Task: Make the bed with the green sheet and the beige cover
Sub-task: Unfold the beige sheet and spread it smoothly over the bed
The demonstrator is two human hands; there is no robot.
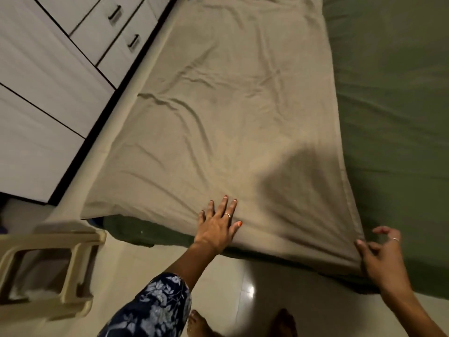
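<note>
Head view: left hand (217,224) flat, fingers spread, pressing beige cover (233,113) at near edge. Right hand (381,256) at cover's near corner, fingers loosely curled; grip unclear. Green sheet (393,98) lies beyond right hand, also below cover's edge.

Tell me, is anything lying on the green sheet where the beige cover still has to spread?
Nothing visible does. The green sheet lies bare beside the beige cover; the left hand presses the cover flat, the right hand is at its corner.
</note>
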